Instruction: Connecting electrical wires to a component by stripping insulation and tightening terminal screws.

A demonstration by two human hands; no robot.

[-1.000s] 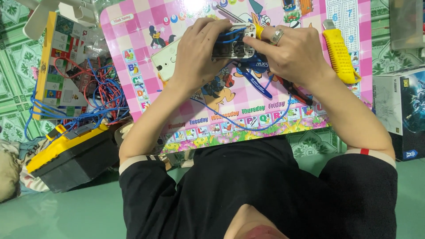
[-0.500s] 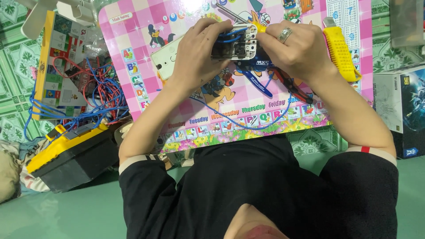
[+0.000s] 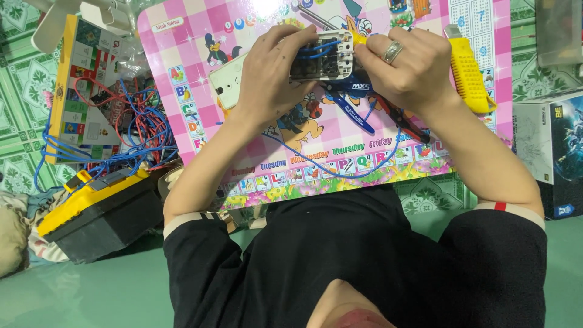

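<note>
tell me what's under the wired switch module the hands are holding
Beneath the switch module lie blue-handled pliers and a blue wire on the pink checked board. The left hand and right hand cover the rest.

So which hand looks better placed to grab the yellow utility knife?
Probably the right hand: the utility knife lies just beside it, while the left hand is farther off and grips the wired switch module.
</note>
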